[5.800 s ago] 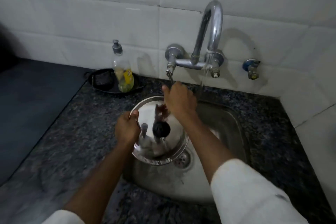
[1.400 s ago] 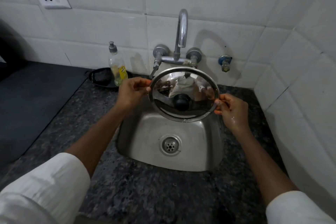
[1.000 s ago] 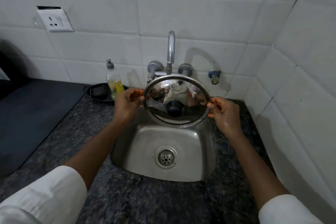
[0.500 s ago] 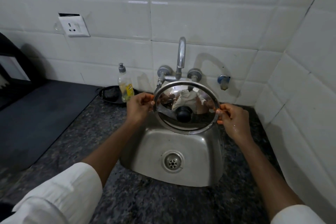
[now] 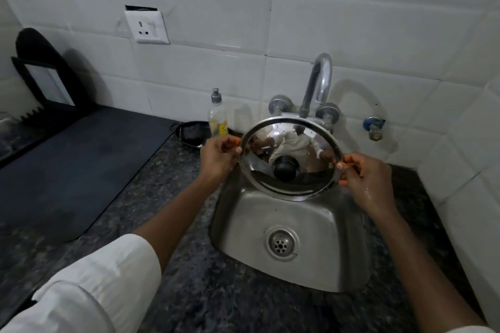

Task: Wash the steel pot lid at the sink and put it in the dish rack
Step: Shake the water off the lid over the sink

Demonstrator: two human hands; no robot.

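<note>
No readable text anywhere. Yellow label (image 5: 223, 127) on the soap bottle (image 5: 217, 113) at the back edge of the countertop (image 5: 167, 197), beside the sink (image 5: 292, 224): some red print, too blurred to read. Small white sticker (image 5: 311, 131) near the upper rim of the steel pot lid (image 5: 290, 159): a few dark marks, too small to make out. No brand visible on the wall socket (image 5: 147, 27).

Steel pot lid (image 5: 303, 170) held tilted above the far part of the sink (image 5: 319, 227), black knob (image 5: 286, 169) facing the viewer. Left hand (image 5: 217, 158) and right hand (image 5: 366, 180) pinch opposite rim edges. Faucet (image 5: 318, 84) rises behind; soap bottle (image 5: 217, 116) stands to the left; dish rack (image 5: 40, 94) at far left on the counter (image 5: 173, 181).
</note>
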